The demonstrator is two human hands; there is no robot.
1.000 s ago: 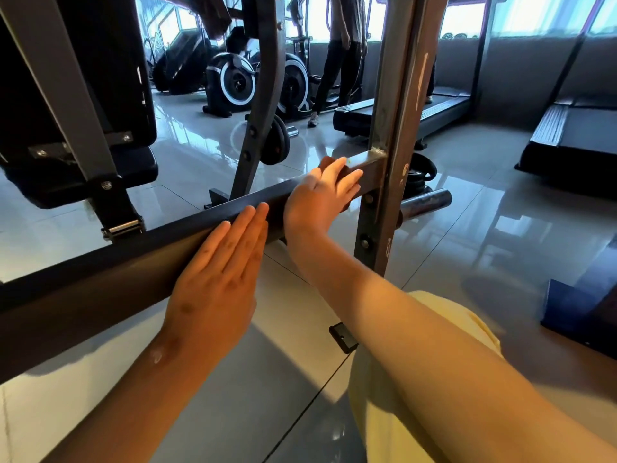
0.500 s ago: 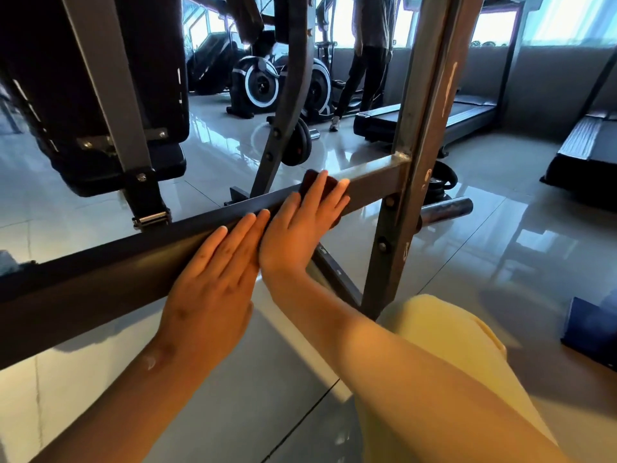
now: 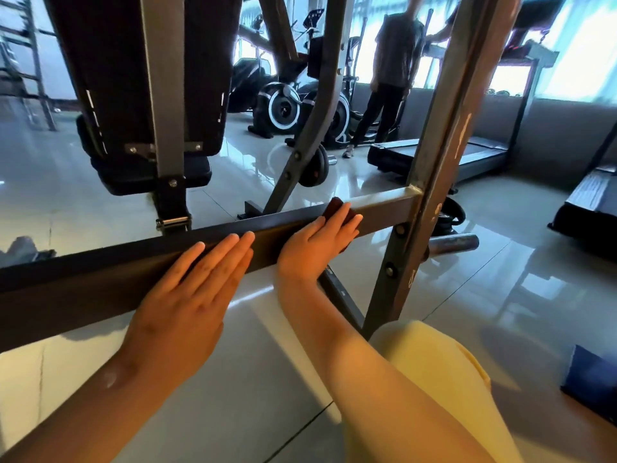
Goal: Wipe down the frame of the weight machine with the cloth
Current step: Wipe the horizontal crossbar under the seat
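Observation:
A dark horizontal bar point(image 3: 100, 275) of the weight machine frame crosses the view from lower left to a grey upright post point(image 3: 430, 182) at the right. My right hand point(image 3: 317, 248) lies flat with straight fingers, pressing a dark brown cloth point(image 3: 334, 206) against the bar just left of the post. Only the cloth's edges show past my fingers. Beside it, my left hand point(image 3: 193, 295) rests flat on the bar with fingers together and holds nothing.
A black padded seat point(image 3: 140, 95) hangs behind the bar at upper left. A slanted strut with weight plates point(image 3: 314, 168), exercise bikes point(image 3: 283, 108), a standing person point(image 3: 390, 78) and treadmills point(image 3: 467, 158) stand beyond. A blue mat point(image 3: 591, 385) lies at the right on the glossy tiled floor.
My right hand with the cloth slid left along the bar, away from the post, and ended close beside my left hand. The left hand stayed flat on the bar. The camera moved.

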